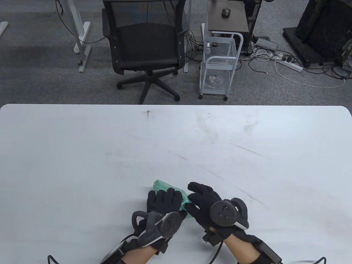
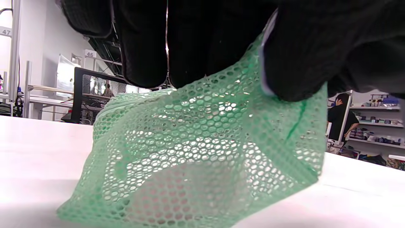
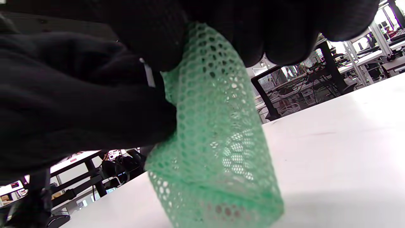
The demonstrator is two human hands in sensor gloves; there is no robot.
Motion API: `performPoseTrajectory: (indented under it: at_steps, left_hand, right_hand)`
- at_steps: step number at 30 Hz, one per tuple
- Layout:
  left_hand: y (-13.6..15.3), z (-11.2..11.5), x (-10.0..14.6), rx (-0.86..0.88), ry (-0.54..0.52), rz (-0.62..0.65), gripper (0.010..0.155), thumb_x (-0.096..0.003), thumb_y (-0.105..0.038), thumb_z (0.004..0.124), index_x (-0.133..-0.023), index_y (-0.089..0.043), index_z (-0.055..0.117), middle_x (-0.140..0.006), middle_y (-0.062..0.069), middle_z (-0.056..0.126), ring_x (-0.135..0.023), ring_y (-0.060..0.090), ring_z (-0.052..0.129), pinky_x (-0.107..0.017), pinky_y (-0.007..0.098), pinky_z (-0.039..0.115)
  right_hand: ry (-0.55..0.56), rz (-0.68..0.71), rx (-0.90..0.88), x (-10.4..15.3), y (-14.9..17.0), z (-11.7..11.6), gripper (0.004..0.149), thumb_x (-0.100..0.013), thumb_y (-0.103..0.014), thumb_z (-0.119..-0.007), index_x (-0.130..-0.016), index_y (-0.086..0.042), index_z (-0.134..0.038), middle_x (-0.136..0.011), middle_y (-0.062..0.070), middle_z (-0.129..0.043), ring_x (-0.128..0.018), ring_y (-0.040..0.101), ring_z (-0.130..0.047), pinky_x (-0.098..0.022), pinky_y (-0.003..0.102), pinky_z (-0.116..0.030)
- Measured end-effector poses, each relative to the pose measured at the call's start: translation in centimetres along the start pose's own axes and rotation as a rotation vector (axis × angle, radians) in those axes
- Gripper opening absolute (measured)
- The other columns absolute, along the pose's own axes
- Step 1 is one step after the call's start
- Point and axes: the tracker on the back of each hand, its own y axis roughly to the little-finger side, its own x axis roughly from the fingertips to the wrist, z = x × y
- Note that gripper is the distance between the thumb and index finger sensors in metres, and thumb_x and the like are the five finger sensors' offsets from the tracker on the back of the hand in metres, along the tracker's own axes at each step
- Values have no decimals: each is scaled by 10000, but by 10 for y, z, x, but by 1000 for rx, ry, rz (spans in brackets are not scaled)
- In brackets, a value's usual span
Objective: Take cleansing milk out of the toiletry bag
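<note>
A green mesh toiletry bag (image 1: 165,188) lies on the white table (image 1: 82,154) near its front edge. My left hand (image 1: 162,200) grips the bag's upper part from the left; in the left wrist view the fingers (image 2: 145,47) pinch the mesh (image 2: 202,148). My right hand (image 1: 202,199) holds the bag's right end; in the right wrist view its fingers (image 3: 278,34) clamp the top of the mesh (image 3: 215,142). Something pale and pinkish shows dimly through the mesh at the bag's bottom (image 2: 190,193). The cleansing milk itself cannot be made out.
Beyond the table's far edge stand a black office chair (image 1: 145,46), a white wire trolley (image 1: 220,63) and cables on the floor. The table top shows only faint scuff marks.
</note>
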Motion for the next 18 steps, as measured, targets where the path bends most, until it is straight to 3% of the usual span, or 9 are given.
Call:
performPoseTrajectory:
  at_steps: [4,18]
  left_hand:
    - [5,-1,-2,3,-21,-18,496,-464,-417,942,-911,-204,899,-984,76,955,-861,426,957,-718,671,606]
    - [10,-9,-1,-15,-78,-28,450,-482,-403,912,-892,-217,920,-959,74,978,-834,409,983,-717,663,619]
  right_hand:
    - [-13,10,12,0,-2,0,429,-508,-304,-915,-745,54,-919,-1038,312,-762,-830,651,-780,-581,727,-659]
    - [-29,-15,103,-3,11,5,412,-508,-236,-916,-841,7,-898,-1065,315,-733,-859,658,-748,-602,737,-631]
